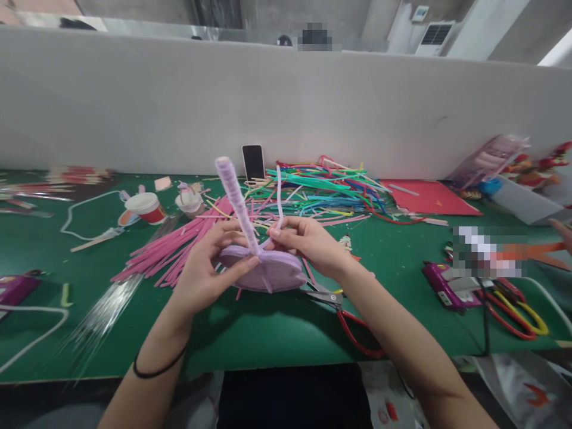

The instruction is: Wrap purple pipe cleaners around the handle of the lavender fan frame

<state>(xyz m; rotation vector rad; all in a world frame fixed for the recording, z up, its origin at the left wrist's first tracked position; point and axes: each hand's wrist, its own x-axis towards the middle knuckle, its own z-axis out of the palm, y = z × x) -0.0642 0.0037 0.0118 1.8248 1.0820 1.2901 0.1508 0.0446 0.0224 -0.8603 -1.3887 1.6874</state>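
Observation:
A flat lilac craft piece [281, 273], made of coiled pipe cleaner, is held above the table in front of me. From its top a thick wrapped lilac stem [236, 199] rises, leaning to the left. My left hand [208, 259] grips the piece at the foot of the stem, thumb on the near side and fingers behind. In a pinch of my right hand [304, 238] is a thin lilac pipe cleaner [280, 196]; its free end points upward, and its lower part runs to the stem's foot. Just below and right lie red-handled scissors [353, 328], partly hidden by my forearm.
Pink pipe cleaners [167, 259] and clear wrappers [107, 316] lie left; a multicoloured pile [322, 190] lies behind. A phone [254, 162] leans against the partition. A paper cup [149, 208] stands left. Right are a purple glue-gun-like device [451, 286], more scissors [513, 316] and another person's hand [560, 232].

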